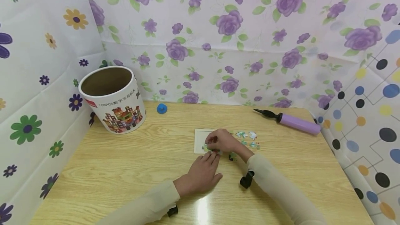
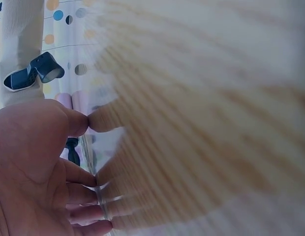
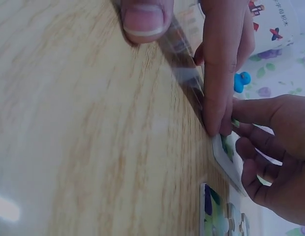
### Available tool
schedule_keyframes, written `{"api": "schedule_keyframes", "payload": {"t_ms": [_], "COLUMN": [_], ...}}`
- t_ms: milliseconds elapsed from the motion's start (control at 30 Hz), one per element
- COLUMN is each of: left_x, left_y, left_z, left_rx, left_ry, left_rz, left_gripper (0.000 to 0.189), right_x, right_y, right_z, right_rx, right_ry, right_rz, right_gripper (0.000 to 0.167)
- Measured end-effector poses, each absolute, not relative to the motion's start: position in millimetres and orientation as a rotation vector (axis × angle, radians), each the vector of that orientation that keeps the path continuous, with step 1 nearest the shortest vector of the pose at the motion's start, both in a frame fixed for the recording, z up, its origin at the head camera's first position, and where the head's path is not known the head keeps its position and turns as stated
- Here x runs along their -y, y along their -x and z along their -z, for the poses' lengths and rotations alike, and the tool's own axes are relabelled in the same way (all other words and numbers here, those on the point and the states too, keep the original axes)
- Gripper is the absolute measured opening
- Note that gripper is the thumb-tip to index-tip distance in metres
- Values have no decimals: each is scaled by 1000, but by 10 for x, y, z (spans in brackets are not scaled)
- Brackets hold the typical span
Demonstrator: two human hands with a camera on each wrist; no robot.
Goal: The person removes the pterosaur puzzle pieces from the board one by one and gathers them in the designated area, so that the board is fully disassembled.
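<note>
A small white puzzle tray (image 1: 199,135) lies on the wooden table, with some green pieces in its near part. My right hand (image 1: 223,140) reaches over it, thumb and fingers pinching a green puzzle piece (image 3: 234,122), mostly hidden in the right wrist view. My left hand (image 1: 202,172) rests palm down with its fingers extended, fingertips touching the tray's near edge. To the right of the tray lie several loose puzzle pieces (image 1: 252,135), partly covered by the right hand. One dark and green piece (image 3: 211,206) sits by the tray's near right corner.
A large white printed bucket (image 1: 117,100) stands at the back left. Beside it is a small blue duck toy (image 1: 161,108). A purple hand pump (image 1: 298,123) with a black nozzle lies at the back right. Patterned cloth walls border the table (image 1: 140,162).
</note>
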State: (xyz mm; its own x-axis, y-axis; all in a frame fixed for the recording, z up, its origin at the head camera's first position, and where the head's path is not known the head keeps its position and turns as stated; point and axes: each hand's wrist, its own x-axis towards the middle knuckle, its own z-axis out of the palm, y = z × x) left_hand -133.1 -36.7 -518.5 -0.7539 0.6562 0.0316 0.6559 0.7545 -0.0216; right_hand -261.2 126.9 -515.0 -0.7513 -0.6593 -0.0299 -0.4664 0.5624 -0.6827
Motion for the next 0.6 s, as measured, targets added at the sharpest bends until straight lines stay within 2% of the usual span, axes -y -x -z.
{"api": "schedule_keyframes", "payload": {"t_ms": [367,600], "left_x": [360,391], "left_y": [1338,1363], "left_z": [5161,5147], "left_rx": [2958,3091], "left_ry": [1060,1076], "left_rz": [34,149], "left_gripper": [67,73], "right_x": [-1412,-1662], "right_y": [2600,2567], "right_z": [5025,4945], "right_rx": [-2613,-2641], "right_ry": [868,859], "right_rz": [1034,1045], "right_gripper": [9,11]}}
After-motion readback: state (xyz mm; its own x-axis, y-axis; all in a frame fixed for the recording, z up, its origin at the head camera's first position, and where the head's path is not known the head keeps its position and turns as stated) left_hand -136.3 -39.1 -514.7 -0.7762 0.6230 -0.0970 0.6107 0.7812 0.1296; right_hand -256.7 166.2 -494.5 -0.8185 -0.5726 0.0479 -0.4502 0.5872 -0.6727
